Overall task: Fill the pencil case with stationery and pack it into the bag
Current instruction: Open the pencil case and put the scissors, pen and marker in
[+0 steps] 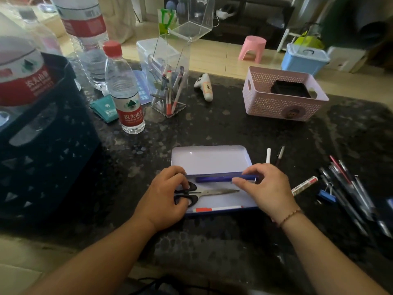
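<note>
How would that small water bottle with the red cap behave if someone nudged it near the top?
The small water bottle stands upright, tall over a narrow base, so a push up high would probably tip it. Once down, its round body would likely roll across the dark table. It looks mostly full, so it is probably fairly heavy for its size, and the thin plastic may dent.
</note>
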The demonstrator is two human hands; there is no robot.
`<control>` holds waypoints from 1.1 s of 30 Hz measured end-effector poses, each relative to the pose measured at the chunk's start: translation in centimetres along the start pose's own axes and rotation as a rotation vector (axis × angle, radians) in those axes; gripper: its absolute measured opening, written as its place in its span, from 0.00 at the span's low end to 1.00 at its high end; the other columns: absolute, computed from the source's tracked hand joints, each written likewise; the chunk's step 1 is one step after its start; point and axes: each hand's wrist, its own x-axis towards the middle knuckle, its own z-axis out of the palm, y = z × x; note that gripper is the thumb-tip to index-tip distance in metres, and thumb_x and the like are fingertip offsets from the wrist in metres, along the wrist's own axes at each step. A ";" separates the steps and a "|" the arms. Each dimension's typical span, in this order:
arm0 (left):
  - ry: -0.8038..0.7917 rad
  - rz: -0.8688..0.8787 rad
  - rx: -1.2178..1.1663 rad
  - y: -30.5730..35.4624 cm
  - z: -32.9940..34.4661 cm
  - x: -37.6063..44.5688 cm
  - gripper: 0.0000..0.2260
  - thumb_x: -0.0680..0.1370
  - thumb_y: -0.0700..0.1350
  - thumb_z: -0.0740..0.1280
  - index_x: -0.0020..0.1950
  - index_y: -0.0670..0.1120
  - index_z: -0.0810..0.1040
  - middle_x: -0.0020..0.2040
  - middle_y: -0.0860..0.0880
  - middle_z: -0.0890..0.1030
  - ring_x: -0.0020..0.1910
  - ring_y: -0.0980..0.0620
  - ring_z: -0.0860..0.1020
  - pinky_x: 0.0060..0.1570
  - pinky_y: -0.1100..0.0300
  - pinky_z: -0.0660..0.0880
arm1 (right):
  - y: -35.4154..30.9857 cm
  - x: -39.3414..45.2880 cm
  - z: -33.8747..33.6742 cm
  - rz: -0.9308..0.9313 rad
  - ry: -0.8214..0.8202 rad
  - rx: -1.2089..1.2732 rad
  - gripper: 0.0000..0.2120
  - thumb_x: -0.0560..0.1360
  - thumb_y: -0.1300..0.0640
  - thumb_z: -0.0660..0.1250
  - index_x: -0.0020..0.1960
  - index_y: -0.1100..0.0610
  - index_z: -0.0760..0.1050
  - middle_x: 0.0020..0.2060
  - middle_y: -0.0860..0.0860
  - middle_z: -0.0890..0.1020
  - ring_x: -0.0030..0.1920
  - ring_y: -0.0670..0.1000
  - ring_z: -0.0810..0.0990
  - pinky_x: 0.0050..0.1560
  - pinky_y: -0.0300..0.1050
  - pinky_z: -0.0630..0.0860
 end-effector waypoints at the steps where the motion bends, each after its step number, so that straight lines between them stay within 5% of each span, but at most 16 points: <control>1: 0.003 0.004 0.002 0.0 0.0 0.0 0.09 0.67 0.45 0.69 0.44 0.53 0.73 0.56 0.58 0.71 0.54 0.57 0.73 0.52 0.64 0.74 | 0.3 0.1 0.0 -0.079 -0.009 -0.155 0.10 0.66 0.46 0.76 0.43 0.48 0.80 0.42 0.43 0.76 0.42 0.44 0.76 0.40 0.34 0.72; 5: 0.006 0.010 -0.005 0.0 0.1 0.0 0.12 0.67 0.43 0.70 0.43 0.56 0.72 0.55 0.59 0.71 0.55 0.57 0.73 0.52 0.66 0.72 | 0.8 0.5 0.7 -0.402 -0.006 -0.611 0.13 0.71 0.40 0.69 0.48 0.48 0.82 0.44 0.44 0.79 0.45 0.47 0.73 0.38 0.40 0.70; 11: 0.014 0.023 -0.003 -0.1 0.2 0.0 0.09 0.67 0.45 0.68 0.44 0.55 0.72 0.55 0.59 0.72 0.55 0.57 0.73 0.52 0.65 0.72 | 2.0 0.8 1.1 -0.455 0.141 -0.471 0.07 0.67 0.49 0.75 0.42 0.49 0.80 0.38 0.44 0.82 0.42 0.50 0.78 0.45 0.47 0.72; 25: 0.001 0.063 0.003 0.1 -0.2 0.3 0.17 0.69 0.51 0.64 0.57 0.52 0.75 0.56 0.57 0.73 0.56 0.56 0.74 0.57 0.55 0.74 | 1.7 1.5 1.2 -0.526 0.111 -0.474 0.11 0.71 0.43 0.68 0.39 0.49 0.81 0.35 0.42 0.81 0.42 0.48 0.74 0.48 0.50 0.69; 27: -0.006 0.067 0.005 0.2 -0.2 0.3 0.17 0.70 0.52 0.64 0.57 0.52 0.75 0.56 0.56 0.73 0.57 0.55 0.74 0.57 0.53 0.74 | 2.6 2.5 -0.6 -0.433 0.259 -0.384 0.10 0.73 0.46 0.67 0.39 0.51 0.81 0.34 0.46 0.81 0.40 0.51 0.75 0.43 0.50 0.73; 29: -0.014 0.081 0.021 0.2 -0.3 0.3 0.17 0.70 0.52 0.65 0.57 0.52 0.76 0.56 0.56 0.73 0.56 0.54 0.74 0.57 0.52 0.74 | 3.9 4.6 -2.9 -0.151 0.362 -0.317 0.07 0.73 0.47 0.67 0.40 0.49 0.78 0.35 0.49 0.81 0.40 0.53 0.78 0.40 0.51 0.77; 33: -0.030 0.072 0.034 0.2 -0.3 0.3 0.17 0.70 0.52 0.65 0.58 0.52 0.76 0.58 0.56 0.73 0.57 0.53 0.74 0.57 0.50 0.74 | 6.1 9.6 -4.7 0.375 0.122 -0.493 0.09 0.72 0.43 0.67 0.41 0.49 0.76 0.42 0.51 0.82 0.43 0.53 0.79 0.43 0.48 0.76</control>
